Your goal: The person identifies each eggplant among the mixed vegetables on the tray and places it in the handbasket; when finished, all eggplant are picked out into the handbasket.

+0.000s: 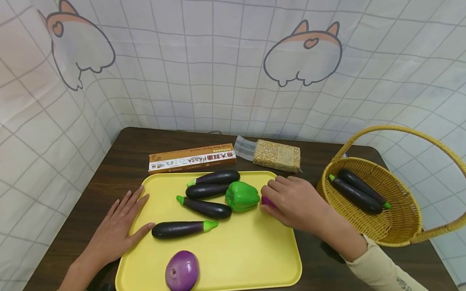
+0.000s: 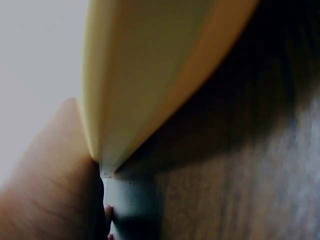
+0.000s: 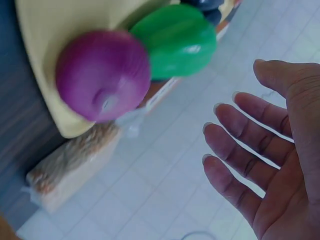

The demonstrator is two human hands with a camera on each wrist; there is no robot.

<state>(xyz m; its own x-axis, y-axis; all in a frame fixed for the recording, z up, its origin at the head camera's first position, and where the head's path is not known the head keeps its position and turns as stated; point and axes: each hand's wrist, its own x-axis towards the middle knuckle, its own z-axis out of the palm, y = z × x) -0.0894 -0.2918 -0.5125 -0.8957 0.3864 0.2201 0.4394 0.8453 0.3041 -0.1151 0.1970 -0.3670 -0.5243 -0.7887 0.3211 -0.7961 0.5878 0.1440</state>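
My left hand [image 1: 118, 224] rests with spread fingers over the left edge of a yellow tray [image 1: 251, 258], thumb close to an eggplant [image 1: 178, 229]. At the tray's right side, my right hand [image 1: 296, 198] is over a purple onion [image 1: 267, 201], which it mostly hides in the head view. The right wrist view shows that onion [image 3: 102, 75] apart from the loosely extended fingers [image 3: 225, 142], beside a green bell pepper [image 3: 175, 42]. Several eggplants lie left of the bell pepper [image 1: 242, 197]. Another purple onion [image 1: 182, 270] sits at the tray's front.
Behind the tray lie a pasta box [image 1: 193, 157] and a clear bag of yellowish grains [image 1: 277, 155]. To the right stands a yellow woven basket [image 1: 404, 226] with a tall handle, holding two eggplants [image 1: 358, 192]. A white checked curtain [image 1: 214, 81] hangs behind the dark wooden table [image 1: 91, 190].
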